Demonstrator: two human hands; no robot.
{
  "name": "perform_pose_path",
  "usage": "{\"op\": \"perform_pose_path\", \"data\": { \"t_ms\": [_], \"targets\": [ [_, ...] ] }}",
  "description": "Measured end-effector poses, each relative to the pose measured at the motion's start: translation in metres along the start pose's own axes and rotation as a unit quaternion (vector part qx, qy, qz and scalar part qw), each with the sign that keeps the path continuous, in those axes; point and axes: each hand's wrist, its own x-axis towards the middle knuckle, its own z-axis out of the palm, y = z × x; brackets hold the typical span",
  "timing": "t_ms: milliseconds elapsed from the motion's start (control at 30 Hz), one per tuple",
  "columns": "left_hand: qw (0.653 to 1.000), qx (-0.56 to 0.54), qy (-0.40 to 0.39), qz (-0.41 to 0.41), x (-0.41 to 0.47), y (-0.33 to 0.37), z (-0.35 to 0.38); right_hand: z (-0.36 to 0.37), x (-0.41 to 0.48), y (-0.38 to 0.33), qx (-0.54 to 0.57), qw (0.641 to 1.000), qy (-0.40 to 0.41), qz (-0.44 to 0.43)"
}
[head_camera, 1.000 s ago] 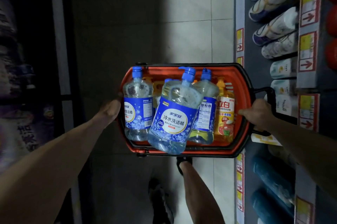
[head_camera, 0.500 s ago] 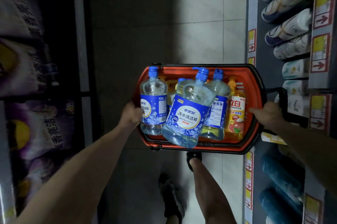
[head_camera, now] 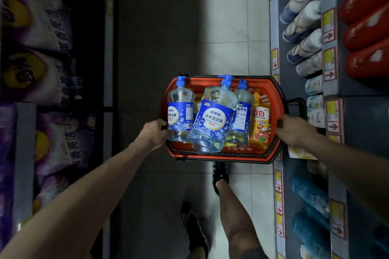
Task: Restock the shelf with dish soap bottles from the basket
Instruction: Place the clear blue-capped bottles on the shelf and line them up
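I carry a red basket (head_camera: 248, 82) with black trim above the aisle floor. My left hand (head_camera: 153, 134) grips its left rim and my right hand (head_camera: 294, 130) grips its right rim. Inside lie several clear dish soap bottles with blue caps and blue labels: one at the left (head_camera: 180, 111), a big one tilted in the middle (head_camera: 213, 119), another behind it (head_camera: 242, 115). An orange dish soap bottle (head_camera: 259, 126) stands at the right side. A black handle (head_camera: 297, 102) sticks out toward the right shelf.
A shelf on the right (head_camera: 334, 81) holds white bottles (head_camera: 303, 27), red packs (head_camera: 366, 33) and blue bottles (head_camera: 309, 206), with price tags along its edges. Purple detergent bags (head_camera: 63, 142) fill the dark left shelf. My legs and shoes (head_camera: 220, 174) are on the tiled floor below the basket.
The view has shifted along the aisle; the basket sits further right in frame. My left hand has closed round the basket's left rim. My right hand keeps its hold.
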Motion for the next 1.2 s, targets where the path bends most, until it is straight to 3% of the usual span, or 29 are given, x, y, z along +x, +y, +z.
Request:
{"op": "perform_pose_path", "data": {
  "t_ms": [167, 667, 900, 1200],
  "targets": [
    [0.997, 0.045, -0.031, 0.051, -0.064, 0.022, -0.007, -0.004, -0.069, -0.031, 0.021, 0.998, 0.01, -0.066],
    [0.976, 0.147, 0.022, 0.161, -0.209, 0.079, -0.02, -0.007, -0.211, -0.103, -0.115, 0.968, 0.084, -0.208],
    [0.977, 0.121, 0.023, 0.172, -0.203, 0.094, -0.025, -0.015, -0.207, -0.114, -0.115, 0.956, 0.096, -0.251],
    [0.984, 0.105, -0.014, 0.145, -0.129, 0.108, -0.004, -0.01, -0.145, -0.113, -0.053, 0.973, 0.045, -0.222]
  ]
}}
